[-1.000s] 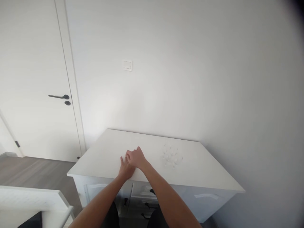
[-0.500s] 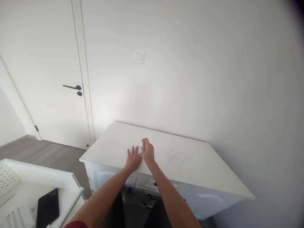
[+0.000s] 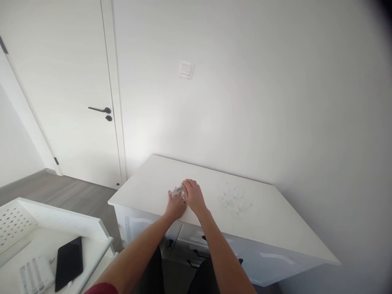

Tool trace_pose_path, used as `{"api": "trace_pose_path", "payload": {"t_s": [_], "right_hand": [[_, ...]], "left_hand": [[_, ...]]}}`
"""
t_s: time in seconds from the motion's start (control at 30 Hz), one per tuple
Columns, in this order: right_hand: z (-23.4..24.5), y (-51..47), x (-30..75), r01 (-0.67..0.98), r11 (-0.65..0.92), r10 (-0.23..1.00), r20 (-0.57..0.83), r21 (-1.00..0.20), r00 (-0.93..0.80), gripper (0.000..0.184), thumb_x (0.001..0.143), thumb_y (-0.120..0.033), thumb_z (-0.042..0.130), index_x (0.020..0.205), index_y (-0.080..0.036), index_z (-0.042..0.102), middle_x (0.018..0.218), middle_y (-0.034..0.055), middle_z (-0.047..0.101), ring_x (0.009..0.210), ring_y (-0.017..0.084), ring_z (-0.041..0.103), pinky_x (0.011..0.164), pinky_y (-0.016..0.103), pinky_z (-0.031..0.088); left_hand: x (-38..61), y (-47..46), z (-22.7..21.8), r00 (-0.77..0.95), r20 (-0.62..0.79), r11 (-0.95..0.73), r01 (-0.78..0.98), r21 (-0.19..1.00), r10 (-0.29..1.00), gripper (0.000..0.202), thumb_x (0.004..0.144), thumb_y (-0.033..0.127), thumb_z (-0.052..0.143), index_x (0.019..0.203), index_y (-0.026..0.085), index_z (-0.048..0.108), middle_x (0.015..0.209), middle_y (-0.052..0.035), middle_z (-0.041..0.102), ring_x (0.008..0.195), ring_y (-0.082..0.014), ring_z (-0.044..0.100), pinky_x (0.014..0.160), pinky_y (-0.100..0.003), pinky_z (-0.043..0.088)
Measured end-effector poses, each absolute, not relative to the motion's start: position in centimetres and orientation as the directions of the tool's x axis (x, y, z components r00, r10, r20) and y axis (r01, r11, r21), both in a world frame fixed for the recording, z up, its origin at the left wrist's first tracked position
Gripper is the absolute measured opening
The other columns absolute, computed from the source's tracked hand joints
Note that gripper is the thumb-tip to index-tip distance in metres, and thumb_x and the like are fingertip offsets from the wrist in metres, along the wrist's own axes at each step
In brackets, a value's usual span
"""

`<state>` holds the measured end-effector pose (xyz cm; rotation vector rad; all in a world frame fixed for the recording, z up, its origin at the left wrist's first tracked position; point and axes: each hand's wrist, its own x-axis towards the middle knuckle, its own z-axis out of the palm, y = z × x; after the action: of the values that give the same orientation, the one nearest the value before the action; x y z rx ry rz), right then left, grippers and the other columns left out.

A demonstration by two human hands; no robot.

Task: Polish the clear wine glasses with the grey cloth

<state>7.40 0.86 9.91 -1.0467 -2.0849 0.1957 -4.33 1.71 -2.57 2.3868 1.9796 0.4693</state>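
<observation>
My left hand (image 3: 176,206) is low over the top of a white cabinet (image 3: 263,222), its fingers curled at a crumpled, whitish, thin thing (image 3: 177,190) that looks like soft plastic or tissue. From the right, my right hand (image 3: 195,197) meets it, with bent fingers closed on the edge of the same thing. The fingertips of both hands are partly hidden. To the right, a loose cluster of small clear or whitish pieces (image 3: 235,200) lies on the cabinet top; what they are is too faint to tell.
Black handles (image 3: 199,254) mark the cabinet's front. At lower left stands a white open-topped unit (image 3: 61,213) holding a black tablet-like slab (image 3: 70,261) and a white ridged item (image 3: 35,274). Behind are a wall with a light switch (image 3: 185,70) and a white door (image 3: 61,81).
My left hand's spread fingers have curled in, and more of the whitish thing shows between the hands. My right hand has lowered and flattened over it. The view has shifted slightly.
</observation>
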Motion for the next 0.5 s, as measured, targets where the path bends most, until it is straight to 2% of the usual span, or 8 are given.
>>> {"api": "trace_pose_path", "payload": {"t_s": [0.1, 0.2, 0.27, 0.3, 0.4, 0.47, 0.5], "right_hand": [[8.4, 1.4, 9.3, 0.601, 0.502, 0.829, 0.543, -0.622, -0.131, 0.032, 0.102, -0.035, 0.044, 0.123, -0.019, 0.062, 0.125, 0.0134, 0.069, 0.115, 0.024, 0.063, 0.101, 0.039, 0.049], [8.1, 2.0, 12.0, 0.564, 0.271, 0.935, 0.353, -0.780, 0.039, 0.030, 0.096, -0.039, 0.051, 0.114, -0.019, 0.064, 0.111, 0.0125, 0.074, 0.101, 0.026, 0.069, 0.088, 0.039, 0.054], [8.1, 2.1, 13.5, 0.591, 0.131, 0.955, 0.261, -0.796, 0.139, 0.029, 0.095, -0.044, 0.052, 0.103, -0.020, 0.065, 0.095, 0.0116, 0.074, 0.090, 0.028, 0.069, 0.078, 0.039, 0.054], [8.1, 2.0, 13.9, 0.620, 0.102, 0.936, 0.286, -0.778, 0.204, 0.031, 0.096, -0.045, 0.049, 0.102, -0.019, 0.064, 0.094, 0.0133, 0.074, 0.092, 0.030, 0.069, 0.079, 0.041, 0.053], [7.2, 1.3, 13.5, 0.658, 0.138, 0.781, 0.490, -0.740, 0.388, 0.041, 0.101, -0.048, 0.039, 0.114, -0.016, 0.062, 0.125, 0.0245, 0.068, 0.125, 0.035, 0.060, 0.098, 0.050, 0.049], [5.8, 0.7, 11.6, 0.556, 0.205, 0.747, 0.496, -0.806, 0.444, 0.049, 0.103, -0.050, 0.031, 0.118, -0.014, 0.060, 0.135, 0.0278, 0.062, 0.133, 0.036, 0.055, 0.103, 0.052, 0.048], [4.9, 0.4, 10.3, 0.442, 0.236, 0.787, 0.437, -0.865, 0.436, 0.053, 0.103, -0.051, 0.027, 0.118, -0.013, 0.060, 0.131, 0.0277, 0.064, 0.129, 0.035, 0.059, 0.101, 0.052, 0.050]], "left_hand": [[-4.3, 1.8, -2.7, 0.154, 0.227, -0.201, 0.958, 0.203, 0.962, 0.057, 0.103, 0.036, 0.038, 0.158, 0.023, 0.048, 0.163, -0.0167, 0.046, 0.156, -0.0420, 0.029, 0.123, -0.074, 0.013], [-4.3, 2.0, -2.8, 0.146, 0.232, -0.199, 0.954, 0.225, 0.962, 0.058, 0.103, 0.037, 0.039, 0.160, 0.029, 0.044, 0.169, -0.0128, 0.038, 0.160, -0.0429, 0.021, 0.123, -0.074, 0.013], [-4.4, 2.0, -2.8, 0.142, 0.234, -0.197, 0.952, 0.232, 0.962, 0.059, 0.102, 0.036, 0.038, 0.160, 0.028, 0.045, 0.170, -0.0128, 0.037, 0.159, -0.0433, 0.022, 0.123, -0.074, 0.013], [-4.4, 2.0, -2.7, 0.140, 0.233, -0.195, 0.952, 0.235, 0.962, 0.059, 0.102, 0.036, 0.038, 0.160, 0.028, 0.045, 0.170, -0.0128, 0.037, 0.159, -0.0434, 0.022, 0.123, -0.074, 0.013], [-4.4, 2.0, -2.5, 0.139, 0.213, -0.188, 0.955, 0.231, 0.967, 0.059, 0.102, 0.035, 0.037, 0.160, 0.027, 0.044, 0.170, -0.0132, 0.035, 0.160, -0.0433, 0.021, 0.124, -0.073, 0.013], [-4.4, 1.9, -2.3, 0.144, 0.195, -0.185, 0.960, 0.212, 0.970, 0.060, 0.102, 0.036, 0.037, 0.161, 0.026, 0.043, 0.171, -0.0135, 0.034, 0.160, -0.0429, 0.020, 0.124, -0.073, 0.012], [-4.4, 1.9, -2.2, 0.150, 0.187, -0.186, 0.963, 0.197, 0.971, 0.060, 0.102, 0.036, 0.037, 0.162, 0.026, 0.041, 0.171, -0.0136, 0.033, 0.160, -0.0427, 0.019, 0.124, -0.073, 0.012]]}}
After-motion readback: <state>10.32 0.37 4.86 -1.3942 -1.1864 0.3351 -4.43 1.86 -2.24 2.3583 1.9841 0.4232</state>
